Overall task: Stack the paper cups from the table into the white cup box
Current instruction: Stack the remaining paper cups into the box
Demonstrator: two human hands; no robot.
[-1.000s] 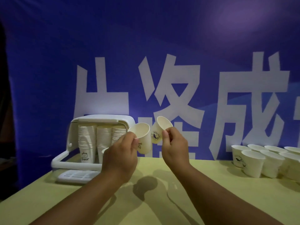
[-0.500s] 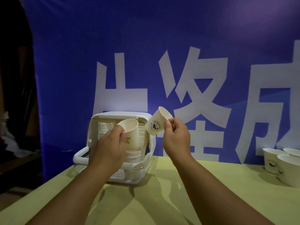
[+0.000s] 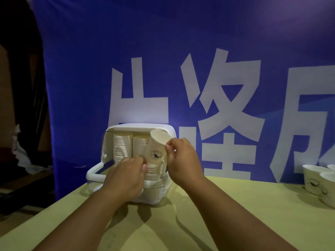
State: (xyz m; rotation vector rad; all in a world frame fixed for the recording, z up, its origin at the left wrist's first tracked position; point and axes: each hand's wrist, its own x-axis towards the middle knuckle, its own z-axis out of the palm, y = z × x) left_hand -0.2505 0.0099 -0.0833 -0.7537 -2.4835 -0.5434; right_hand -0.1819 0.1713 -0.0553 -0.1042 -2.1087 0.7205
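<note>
The white cup box (image 3: 137, 126) stands open at the table's back left, with two tall stacks of paper cups (image 3: 122, 147) inside and a short stack (image 3: 156, 170) at its front right. My left hand (image 3: 125, 178) is down at the short stack, its fingers closed on a paper cup that the hand almost wholly hides. My right hand (image 3: 183, 160) pinches a second paper cup (image 3: 157, 146) by its side. That cup is tilted and hangs just above the short stack.
Several loose paper cups (image 3: 316, 180) stand at the table's right edge. The yellow-green table (image 3: 235, 214) ends at the left just beyond the box. A blue banner (image 3: 181, 51) hangs right behind the box.
My left hand has lowered its cup onto the short stack in the box. My right hand has carried its cup left and down to just above that stack. The view has shifted left.
</note>
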